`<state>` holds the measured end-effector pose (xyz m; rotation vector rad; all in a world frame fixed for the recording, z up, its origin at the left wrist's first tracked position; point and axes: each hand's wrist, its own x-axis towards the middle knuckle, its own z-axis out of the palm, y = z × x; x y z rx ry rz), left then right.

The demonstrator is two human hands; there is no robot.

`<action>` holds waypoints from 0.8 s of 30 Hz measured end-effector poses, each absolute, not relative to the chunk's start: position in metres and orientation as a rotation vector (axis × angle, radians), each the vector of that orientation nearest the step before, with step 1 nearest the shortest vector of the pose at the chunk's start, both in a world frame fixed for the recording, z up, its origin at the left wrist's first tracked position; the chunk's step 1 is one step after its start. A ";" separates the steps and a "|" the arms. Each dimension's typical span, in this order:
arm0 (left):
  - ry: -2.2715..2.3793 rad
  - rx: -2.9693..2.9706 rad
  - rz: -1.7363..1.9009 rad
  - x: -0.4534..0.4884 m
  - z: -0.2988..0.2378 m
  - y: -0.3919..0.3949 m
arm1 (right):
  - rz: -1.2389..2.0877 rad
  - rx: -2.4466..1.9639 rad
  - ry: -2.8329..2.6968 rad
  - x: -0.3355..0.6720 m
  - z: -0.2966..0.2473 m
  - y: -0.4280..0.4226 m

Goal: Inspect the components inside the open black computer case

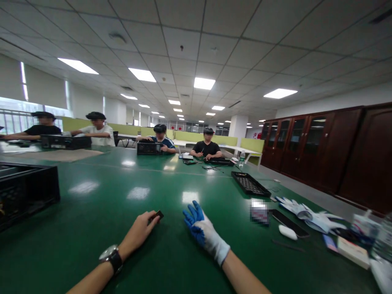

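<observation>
My left hand (140,232), bare with a wristwatch (110,258) at the wrist, is closed on a small dark rectangular piece (158,214). What kind of piece it is, I cannot make out. Only its end sticks out past the thumb and fingertips. My right hand (202,230) wears a white work glove with a blue coated palm. Its fingers are spread and slightly curled, palm turned partly up, with nothing in them. Both hands are low over the green table (171,269), a short gap between them.
A black computer case (29,192) stands at the left edge. On the right are a black tray-like panel (250,184), white gloves (309,214), a phone (289,223), a white earbud case (288,232) and a small box (353,252). Several people work across the table.
</observation>
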<state>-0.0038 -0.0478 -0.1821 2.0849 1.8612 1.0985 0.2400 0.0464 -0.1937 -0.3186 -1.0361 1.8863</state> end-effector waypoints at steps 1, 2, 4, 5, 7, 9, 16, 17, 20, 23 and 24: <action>1.835 2.123 1.053 -0.001 -0.182 -0.050 | 1.889 -0.310 -1.038 0.239 -0.194 0.045; 1.802 2.169 1.005 0.003 -0.183 -0.052 | 1.898 -0.304 -1.031 0.238 -0.194 0.044; 1.724 2.260 0.914 0.012 -0.182 -0.056 | 1.919 -0.305 -1.005 0.235 -0.193 0.042; 1.688 2.296 0.878 0.016 -0.181 -0.058 | 1.931 -0.315 -0.986 0.233 -0.192 0.042; 1.632 2.342 0.831 0.024 -0.180 -0.061 | 1.961 -0.333 -0.944 0.232 -0.191 0.044; 1.589 2.366 0.812 0.030 -0.178 -0.063 | 1.988 -0.370 -0.916 0.231 -0.192 0.046; 1.679 2.357 0.984 0.044 -0.172 -0.063 | 1.821 -0.420 -1.507 0.230 -0.173 0.019; 1.687 2.388 0.980 0.044 -0.172 -0.063 | 1.762 -0.392 -1.677 0.230 -0.168 0.010; 1.721 2.495 0.913 0.045 -0.174 -0.062 | 1.504 -0.357 -1.996 0.225 -0.162 -0.007; 1.759 2.567 0.846 0.047 -0.179 -0.065 | 1.128 -0.534 -2.029 0.223 -0.177 -0.004; 1.749 2.592 0.823 0.048 -0.180 -0.067 | 1.015 -0.588 -2.023 0.224 -0.185 0.002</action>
